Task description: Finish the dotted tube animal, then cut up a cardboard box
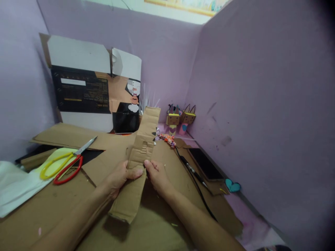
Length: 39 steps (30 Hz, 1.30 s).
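Note:
A long strip of brown cardboard (146,129) is held up at a slant above the work surface, with creases across it and a small torn patch near its middle. My left hand (121,177) grips its left edge, thumb lying on the face and fingers hidden behind. On the opposite edge my right hand (157,176) pinches the strip, its thumb close to the left thumb. The lower end of the strip hangs toward me, over the cardboard sheet (167,216) covering the table.
Scissors (78,153) with one yellow and one red handle lie at left beside white cloth (21,184). A flattened printed box (81,90) leans on the back wall. At right are a phone (205,164), a pen (195,170), a black cable (202,198) and small cardboard figures (172,120).

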{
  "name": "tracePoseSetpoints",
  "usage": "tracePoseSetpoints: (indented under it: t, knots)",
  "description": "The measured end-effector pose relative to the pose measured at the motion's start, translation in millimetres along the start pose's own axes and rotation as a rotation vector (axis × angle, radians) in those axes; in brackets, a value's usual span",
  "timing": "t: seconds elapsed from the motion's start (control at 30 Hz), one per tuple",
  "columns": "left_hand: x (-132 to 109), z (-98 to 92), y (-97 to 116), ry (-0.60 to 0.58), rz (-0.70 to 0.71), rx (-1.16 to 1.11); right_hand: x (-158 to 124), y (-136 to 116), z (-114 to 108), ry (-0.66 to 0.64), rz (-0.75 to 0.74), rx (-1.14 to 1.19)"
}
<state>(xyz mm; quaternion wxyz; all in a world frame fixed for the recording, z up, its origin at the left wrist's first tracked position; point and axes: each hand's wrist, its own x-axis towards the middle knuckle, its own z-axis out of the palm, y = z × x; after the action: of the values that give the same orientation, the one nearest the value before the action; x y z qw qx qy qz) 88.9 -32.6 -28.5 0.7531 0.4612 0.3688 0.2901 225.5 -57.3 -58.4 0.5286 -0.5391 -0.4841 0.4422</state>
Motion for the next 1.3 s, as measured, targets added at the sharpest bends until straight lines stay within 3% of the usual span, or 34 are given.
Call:
tracePoseSetpoints:
  t: [0.23, 0.33, 0.53, 0.63, 0.73, 0.8, 0.93, 1.03, 1.13, 1.3]
  knots:
    - [7, -2.0, 5, -0.067, 0.050, -0.008, -8, -13, -2, -0.284, 0.132, 0.033]
    - [5, 3.9, 3, -0.121, 0.048, 0.000, -13, -13, -3, -0.327, 0.126, 0.066]
    - [8, 11.4, 1, 0.047, 0.026, -0.048, -12, -4, 0, -0.182, 0.040, 0.048]
    - [10, 4.6, 9, 0.152, 0.047, 0.119, -6, 0, -1, -0.132, 0.043, 0.026]
    - [5, 0.9, 16, 0.290, 0.183, 0.335, -3, -2, -4, 0.003, -0.031, 0.102]
    - [-2, 4.2, 16, 0.228, 0.278, 0.417, -6, -7, -4, 0.013, -0.074, 0.253]
    - [-13, 16.0, 3, 0.113, 0.409, 0.530, -16, -19, -2, -0.140, -0.078, 0.547]
    - [-13, 18.5, -7, 0.034, 0.364, 0.540, -20, -26, 0, -0.172, -0.032, 0.668]
    - [-12, 18.2, -8, -0.059, 0.321, 0.413, -20, -28, 0, -0.114, 0.023, 0.654]
    - [-20, 16.4, 10, -0.030, 0.137, 0.059, -18, -27, -10, -0.011, 0.140, 0.644]
